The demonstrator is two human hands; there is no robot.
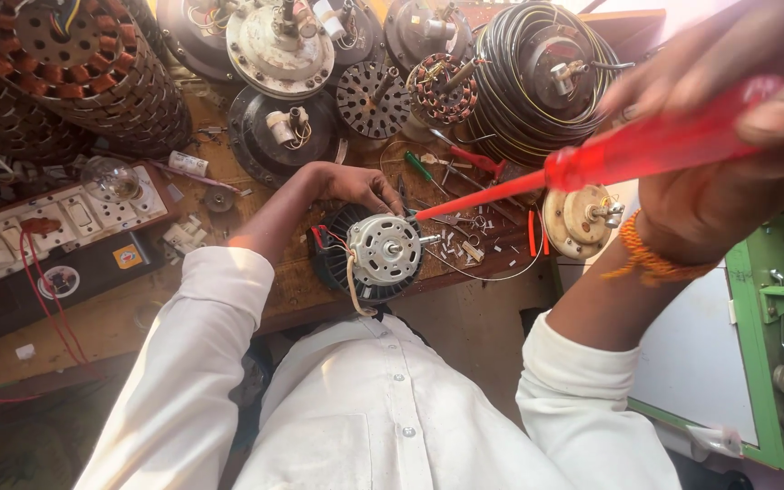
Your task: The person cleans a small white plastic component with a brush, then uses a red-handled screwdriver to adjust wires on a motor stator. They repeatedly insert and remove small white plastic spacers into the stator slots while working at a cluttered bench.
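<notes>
- Two hands work on one small round silver metal motor [384, 249] in a black ribbed housing. It sits at the near edge of the brown wooden workbench [297, 290].
- The left hand [356, 186] rests on the motor's far side, fingers curled on its rim.
- The right hand [728, 127] is closed around a long red plastic screwdriver [592, 168].
- The screwdriver slants down, with its tip at the motor's right side.
- Coiled black cable [537, 73] lies well behind the motor.
</notes>
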